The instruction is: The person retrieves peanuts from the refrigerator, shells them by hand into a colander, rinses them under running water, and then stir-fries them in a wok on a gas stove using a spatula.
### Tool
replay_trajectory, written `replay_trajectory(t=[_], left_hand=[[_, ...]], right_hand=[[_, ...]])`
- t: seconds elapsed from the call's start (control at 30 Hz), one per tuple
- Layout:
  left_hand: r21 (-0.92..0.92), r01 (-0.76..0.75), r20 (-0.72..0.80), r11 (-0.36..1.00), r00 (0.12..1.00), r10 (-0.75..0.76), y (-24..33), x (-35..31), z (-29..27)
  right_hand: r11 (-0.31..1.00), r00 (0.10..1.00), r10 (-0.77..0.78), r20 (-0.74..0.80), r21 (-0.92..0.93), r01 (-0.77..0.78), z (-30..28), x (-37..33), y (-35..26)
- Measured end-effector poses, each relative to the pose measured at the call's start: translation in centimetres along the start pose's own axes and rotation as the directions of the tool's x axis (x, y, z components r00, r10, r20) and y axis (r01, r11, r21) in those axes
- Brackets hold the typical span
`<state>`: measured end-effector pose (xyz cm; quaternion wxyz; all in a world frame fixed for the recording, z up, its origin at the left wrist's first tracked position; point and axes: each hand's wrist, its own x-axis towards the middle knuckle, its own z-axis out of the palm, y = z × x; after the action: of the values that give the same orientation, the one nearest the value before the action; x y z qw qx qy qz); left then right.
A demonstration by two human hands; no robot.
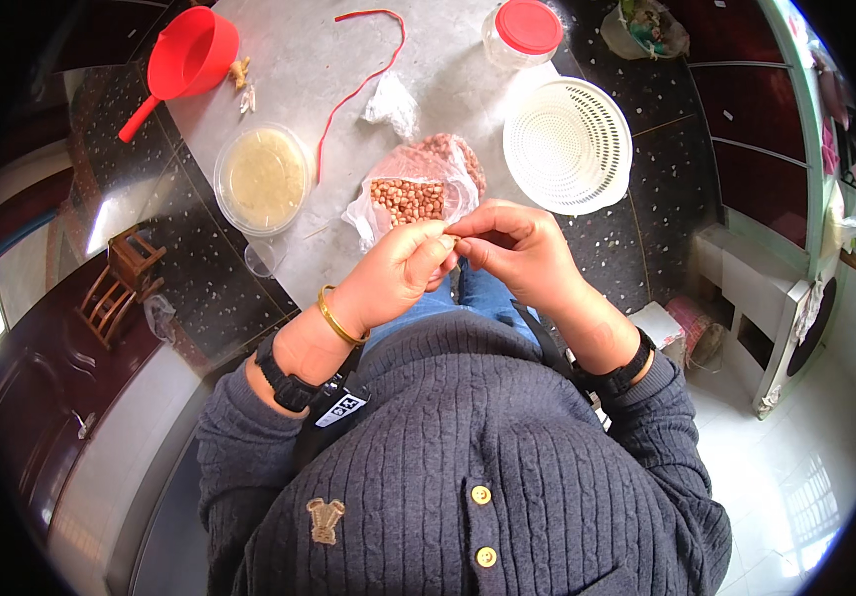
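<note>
In front of my body, my left hand (398,266) and my right hand (525,250) meet fingertip to fingertip. Both are closed in a pinch on a tiny brownish thing (457,241), mostly hidden by the fingers. Just beyond them, an opened clear plastic bag (360,211) holds many reddish-brown peanuts (408,202), some seen through its film. A round clear tub (264,179) with pale, cloudy contents stands left of the bag. To the right is a white perforated basket (557,139), with nothing seen inside it.
The grey table (289,60) also bears a red dipper (189,60), a piece of ginger (239,72), a red string (360,89), crumpled white plastic (391,105) and a red-lidded clear jar (529,28). A small wooden chair (125,278) stands on the floor at left.
</note>
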<state>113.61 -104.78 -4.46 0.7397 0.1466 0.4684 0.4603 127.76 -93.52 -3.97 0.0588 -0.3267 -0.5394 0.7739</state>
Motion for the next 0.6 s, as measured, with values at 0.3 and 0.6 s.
replay_trajectory(t=[0.3, 0.6], left_hand=[[-0.023, 0.033, -0.003, 0.999, 0.999, -0.033, -0.41, 0.16, 0.7], [-0.038, 0.053, 0.039, 0.998, 0.998, -0.051, 0.06, 0.19, 0.77]], right_hand=[[0.965, 0.994, -0.107, 0.018, -0.24, 0.108, -0.21, 0.06, -0.07], [0.995, 0.995, 0.098, 0.032, 0.017, -0.099, -0.4, 0.3, 0.32]])
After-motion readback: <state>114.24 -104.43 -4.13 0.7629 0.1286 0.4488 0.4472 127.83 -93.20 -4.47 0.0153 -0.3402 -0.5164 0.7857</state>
